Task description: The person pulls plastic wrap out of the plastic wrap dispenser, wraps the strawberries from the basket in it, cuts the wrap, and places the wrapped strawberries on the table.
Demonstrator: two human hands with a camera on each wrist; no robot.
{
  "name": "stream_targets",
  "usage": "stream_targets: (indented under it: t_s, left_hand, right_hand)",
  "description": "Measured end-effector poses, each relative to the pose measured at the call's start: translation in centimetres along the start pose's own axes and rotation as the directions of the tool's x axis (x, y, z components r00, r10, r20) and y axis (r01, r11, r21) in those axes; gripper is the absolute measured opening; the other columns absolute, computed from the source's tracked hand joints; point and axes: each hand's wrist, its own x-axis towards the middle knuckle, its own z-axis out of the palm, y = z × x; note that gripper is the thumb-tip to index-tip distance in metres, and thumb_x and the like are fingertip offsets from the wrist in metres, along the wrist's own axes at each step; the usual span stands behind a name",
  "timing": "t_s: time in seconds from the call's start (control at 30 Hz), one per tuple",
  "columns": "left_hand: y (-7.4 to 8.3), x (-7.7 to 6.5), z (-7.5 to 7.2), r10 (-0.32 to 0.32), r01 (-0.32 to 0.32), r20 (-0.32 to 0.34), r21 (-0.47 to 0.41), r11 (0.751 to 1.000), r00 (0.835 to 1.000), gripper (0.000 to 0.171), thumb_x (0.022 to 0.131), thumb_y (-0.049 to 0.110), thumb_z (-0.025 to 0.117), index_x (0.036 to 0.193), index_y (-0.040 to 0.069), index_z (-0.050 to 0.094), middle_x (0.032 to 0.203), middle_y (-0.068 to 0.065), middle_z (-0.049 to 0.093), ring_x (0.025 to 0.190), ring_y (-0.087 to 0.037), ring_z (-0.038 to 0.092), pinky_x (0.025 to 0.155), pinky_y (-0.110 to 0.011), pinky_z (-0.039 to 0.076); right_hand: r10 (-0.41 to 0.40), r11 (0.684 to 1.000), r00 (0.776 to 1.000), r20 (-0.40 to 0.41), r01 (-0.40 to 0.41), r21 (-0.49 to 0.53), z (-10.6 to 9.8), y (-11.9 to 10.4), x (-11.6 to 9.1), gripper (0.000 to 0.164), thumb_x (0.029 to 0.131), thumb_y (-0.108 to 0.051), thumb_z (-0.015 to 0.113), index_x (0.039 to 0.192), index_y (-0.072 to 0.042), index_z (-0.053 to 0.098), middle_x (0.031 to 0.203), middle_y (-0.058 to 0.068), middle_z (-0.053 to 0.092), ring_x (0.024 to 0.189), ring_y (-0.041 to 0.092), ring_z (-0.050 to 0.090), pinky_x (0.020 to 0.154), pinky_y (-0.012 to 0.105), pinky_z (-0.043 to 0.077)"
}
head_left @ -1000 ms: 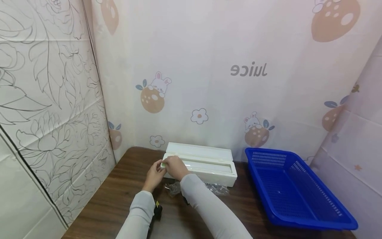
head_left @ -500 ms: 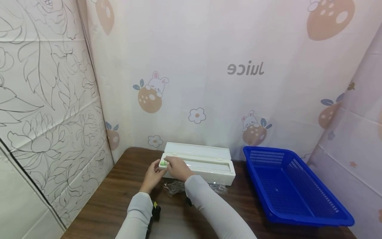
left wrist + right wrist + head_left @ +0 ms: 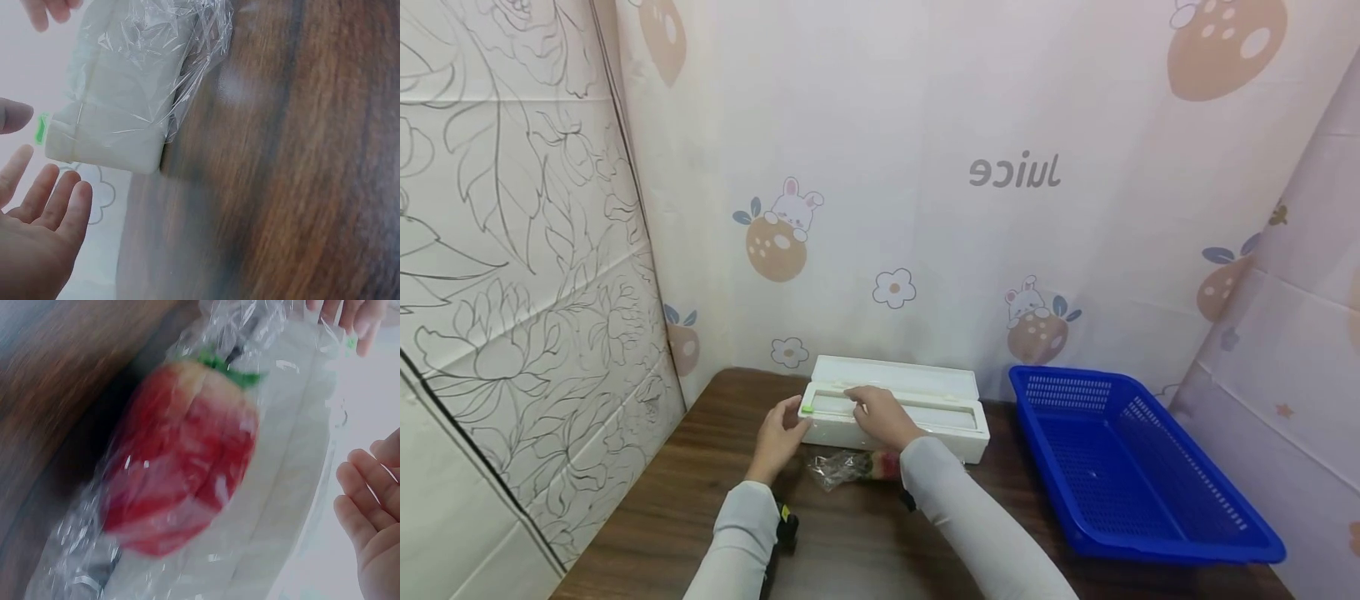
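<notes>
A long white box [image 3: 887,437] with its lid [image 3: 895,377] tipped back stands by the wall; it looks like a cling film dispenser. A small green slider [image 3: 807,409] sits at its left end. My left hand [image 3: 778,435] rests around that end, fingers extended, beside the slider. Over the box's left half, my right hand [image 3: 883,417] hovers with loose fingers and holds nothing. Clear film [image 3: 234,325] hangs along the front. A red, rounded thing with a pale upper part and green leafy bits [image 3: 181,456] lies in clear film before the box, partly hidden by my right sleeve in the head view.
A blue perforated plastic basket [image 3: 1157,546] stands on the right of the brown wooden table [image 3: 692,467]. A patterned curtain [image 3: 910,200] hangs right behind the box. Dark wrist gear [image 3: 786,529] sits under my left cuff.
My right hand has moved right, away from the green slider and the left end, exposing the box's opening and the red wrapped thing. My left hand has stayed at the box's left end.
</notes>
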Motion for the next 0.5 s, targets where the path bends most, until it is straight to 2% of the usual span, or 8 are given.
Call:
stream_targets:
  t_s: [0.2,0.33,0.5]
  left_hand:
    - [0.2,-0.1,0.0,0.065,-0.064,-0.058,0.025,0.998,0.996,0.044,0.093,0.013,0.07,0.134,0.001,0.058,0.124,-0.02,0.055,0.113,-0.032,0.056,0.095,-0.049,0.051]
    - [0.4,-0.3,0.0,0.135,-0.132,-0.107,0.032,0.991,0.985,0.041,0.09,0.007,0.071,0.129,-0.001,0.061,0.118,-0.022,0.056,0.106,-0.033,0.059,0.088,-0.049,0.053]
    - [0.9,-0.8,0.1,0.176,-0.173,-0.144,0.032,0.984,0.974,0.037,0.09,0.004,0.069,0.126,0.001,0.064,0.117,-0.019,0.058,0.102,-0.03,0.061,0.087,-0.044,0.054]
  right_hand:
    - [0.062,0.997,0.998,0.013,-0.063,0.045,-1.7,1.1,-1.5,0.034,0.097,0.0,0.053,0.128,0.0,0.065,0.128,0.012,0.066,0.123,0.029,0.059,0.104,0.045,0.047]
    - [0.084,0.996,0.996,0.006,-0.084,0.034,-2.3,1.6,-2.2,0.033,0.097,-0.001,0.052,0.127,0.0,0.066,0.127,0.012,0.066,0.123,0.029,0.058,0.105,0.044,0.046]
    - [0.141,0.99,0.99,-0.004,-0.141,0.026,-2.7,2.0,-3.3,0.032,0.097,-0.003,0.054,0.126,-0.004,0.067,0.126,0.01,0.067,0.122,0.027,0.059,0.105,0.043,0.046]
